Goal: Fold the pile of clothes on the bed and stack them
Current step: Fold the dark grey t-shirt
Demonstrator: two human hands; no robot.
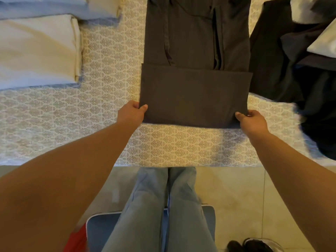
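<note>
The left hand (132, 112) pinches the near left corner of the dark grey garment (195, 82), thumb on top and fingers tucked beneath; the right hand (251, 121) grasps the near right corner in the same manner. Both hold the folded near edge, which lies doubled over the rest of the garment on the patterned bed sheet (109, 113), the garment running away from the person toward the far side of the bed. Risk, as judged: the two grips sit at slightly different depths, the right nearer the person, so the next fold may land skewed and leave an uneven edge. The loose sleeve or seam folds visible on the upper panel may bunch if the doubled section is carried over them without smoothing. To the right, the unfolded dark pile (300, 70) lies touching or just beside the garment's edge; a wide swing could snag it. The folded cream stack (36, 50) at left stands well apart, so the transfer will be a long carry, with the fold liable to slump.
</note>
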